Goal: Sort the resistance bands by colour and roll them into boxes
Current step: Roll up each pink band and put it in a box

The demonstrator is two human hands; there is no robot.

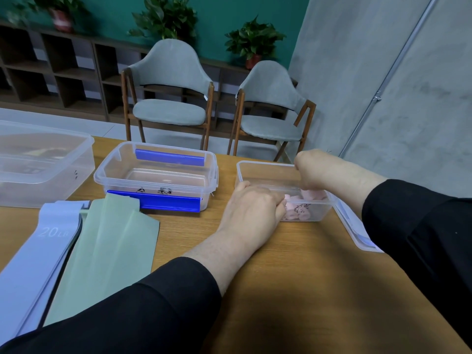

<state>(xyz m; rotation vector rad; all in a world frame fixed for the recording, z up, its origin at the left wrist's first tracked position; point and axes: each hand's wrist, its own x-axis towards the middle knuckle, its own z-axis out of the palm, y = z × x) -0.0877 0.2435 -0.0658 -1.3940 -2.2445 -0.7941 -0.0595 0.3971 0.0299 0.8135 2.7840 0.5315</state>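
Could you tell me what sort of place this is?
Probably an office or meeting room: a wooden table, two padded chairs, and cubby shelving topped with potted plants.

The table (293, 264) is seen to be of wood-grain finish, smooth and matt. The boxes (158, 172) are made of clear, glossy plastic, and the clips (169, 157) of glossy blue plastic. The lid (355, 228) is of the same clear plastic. The bands (107, 254) are shown as smooth, matt, rubbery sheet. The sleeves (419, 226) are of black matt cloth. The chairs (168, 80) are covered in grey napped cloth on wooden frames. A metal pipe (383, 83) is fixed to a rough grey wall (344, 60).
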